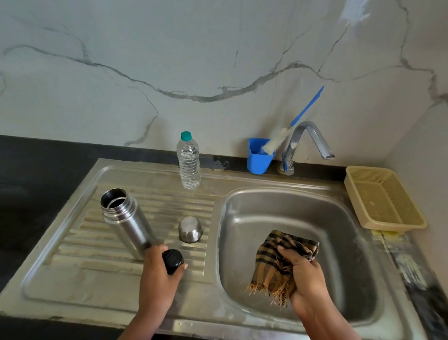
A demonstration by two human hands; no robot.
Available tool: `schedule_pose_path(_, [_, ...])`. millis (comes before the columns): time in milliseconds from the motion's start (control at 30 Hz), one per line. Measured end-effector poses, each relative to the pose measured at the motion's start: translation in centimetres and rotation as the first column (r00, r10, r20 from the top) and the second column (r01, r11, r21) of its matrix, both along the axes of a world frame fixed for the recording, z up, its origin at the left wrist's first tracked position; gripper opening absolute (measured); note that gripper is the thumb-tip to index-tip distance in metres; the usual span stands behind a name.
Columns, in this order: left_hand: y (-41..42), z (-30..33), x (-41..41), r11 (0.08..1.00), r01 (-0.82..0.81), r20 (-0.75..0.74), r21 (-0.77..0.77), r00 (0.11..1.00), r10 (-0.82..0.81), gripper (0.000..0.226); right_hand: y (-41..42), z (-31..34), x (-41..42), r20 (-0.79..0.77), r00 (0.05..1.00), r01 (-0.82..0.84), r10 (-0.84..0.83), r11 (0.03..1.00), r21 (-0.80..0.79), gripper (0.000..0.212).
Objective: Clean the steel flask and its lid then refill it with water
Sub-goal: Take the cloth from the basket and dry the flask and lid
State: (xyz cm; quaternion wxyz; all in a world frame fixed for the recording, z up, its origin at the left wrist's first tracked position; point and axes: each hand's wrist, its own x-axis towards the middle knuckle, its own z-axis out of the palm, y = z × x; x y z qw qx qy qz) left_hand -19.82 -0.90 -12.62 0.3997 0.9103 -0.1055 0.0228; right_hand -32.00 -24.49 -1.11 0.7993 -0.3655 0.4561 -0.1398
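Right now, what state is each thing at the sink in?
steel flask: upright on the drainboard, open, no lid.
black lid: off the flask, gripped by the left hand.
steel cup: upside down on the drainboard.
checked cloth: bunched in the right hand, over the basin.
water bottle: upright, capped.
tap: no water running.
bottle brush: standing in the blue holder.

One head-worn wide-angle camera is looking forward and down from above the near edge of the sink (pixel 290 202), facing the marble wall (pixel 147 43) behind it. It is sitting close, with both forearms entering from the bottom edge.
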Motion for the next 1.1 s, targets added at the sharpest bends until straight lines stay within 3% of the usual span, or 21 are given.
schedule_pose_path(133, [0.2, 0.3, -0.1, 1.000, 0.018, -0.003, 0.025, 1.000, -0.017, 0.056, -0.2, 0.0, -0.3, -0.003, 1.000, 0.015, -0.015, 1.000, 0.001, 0.018])
schedule_pose_path(200, [0.3, 0.7, 0.0, 0.995, 0.100, 0.066, 0.001, 0.993, -0.100, 0.056, -0.3, -0.1, -0.6, -0.007, 1.000, 0.020, -0.020, 1.000, 0.005, 0.017])
schedule_pose_path(333, [-1.1, 2.5, 1.3, 0.965, 0.260, 0.226, 0.023, 0.939, -0.258, 0.026, -0.5, -0.3, -1.1, -0.021, 0.999, 0.037, -0.037, 0.999, 0.007, 0.015])
schedule_pose_path(467, [-3.7, 3.3, 4.8, 0.957, 0.282, 0.258, 0.062, 0.922, -0.289, 0.012, -0.6, -0.2, -1.5, -0.036, 0.998, 0.050, -0.050, 0.999, 0.009, 0.014])
schedule_pose_path(567, [-5.4, 2.9, 7.4, 0.949, 0.266, 0.214, 0.169, 0.930, -0.299, 0.030, -0.7, -0.1, -2.0, -0.044, 0.997, 0.059, -0.059, 0.998, 0.010, 0.012])
schedule_pose_path(700, [-6.4, 1.9, 9.3, 0.896, 0.260, 0.134, 0.359, 0.936, -0.325, 0.020, -0.8, -0.1, -2.7, -0.067, 0.995, 0.077, -0.076, 0.997, 0.007, 0.010])
schedule_pose_path(800, [-7.1, 1.8, 9.5, 0.771, 0.283, -0.087, 0.571, 0.954, -0.286, 0.064, -1.1, -0.4, -3.3, -0.091, 0.991, 0.099, -0.098, 0.995, 0.006, 0.012])
schedule_pose_path(900, [-7.6, 1.9, 9.3, 0.693, 0.264, -0.180, 0.671, 0.964, -0.194, 0.070, -1.2, -0.7, -3.7, -0.109, 0.987, 0.119, -0.118, 0.993, 0.005, 0.015])
schedule_pose_path(1000, [-7.9, 2.6, 9.0, 0.732, 0.218, -0.180, 0.646, 0.975, -0.132, 0.058, -1.1, -0.9, -4.0, -0.116, 0.985, 0.127, -0.124, 0.992, 0.014, 0.015])
schedule_pose_path(1100, [-8.4, 4.3, 8.5, 0.896, 0.125, -0.155, 0.425, 0.986, -0.064, 0.051, -0.9, -0.8, -4.0, -0.111, 0.987, 0.119, -0.116, 0.993, 0.021, 0.015])
